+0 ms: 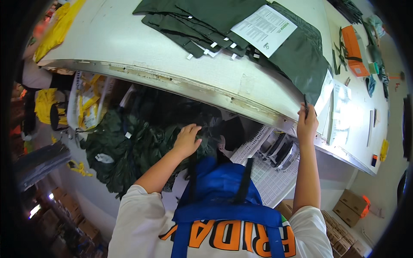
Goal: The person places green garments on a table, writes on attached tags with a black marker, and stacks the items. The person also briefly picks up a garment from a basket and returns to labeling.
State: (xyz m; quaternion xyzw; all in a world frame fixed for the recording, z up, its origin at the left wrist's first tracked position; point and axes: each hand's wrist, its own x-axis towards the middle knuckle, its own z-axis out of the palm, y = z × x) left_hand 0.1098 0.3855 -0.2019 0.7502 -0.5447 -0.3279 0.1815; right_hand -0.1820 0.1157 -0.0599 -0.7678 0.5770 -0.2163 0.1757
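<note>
My right hand point(307, 124) is closed around a slim, dark, pen-like tool point(306, 105) by the table's front edge. Just beyond it lies the near corner of a stack of dark green garments point(297, 58), flat on the white table. A printed white sheet point(264, 30) rests on that stack, and small white tags stick out along its edge. Below the table edge, my left hand point(187, 140) is over a crumpled heap of dark green garments point(142, 146), thumb apart and fingers stretched forward. I see nothing held in it; whether it touches the cloth I cannot tell.
A metal-edged white table point(172, 79) spans the view. White baskets stand under it: one point(75, 101) with yellow pieces, another point(275, 172) near dark items. An orange box point(355, 51) sits at the table's right. Another person's arm point(36, 75) shows at far left; cardboard boxes point(349, 206) are lower right.
</note>
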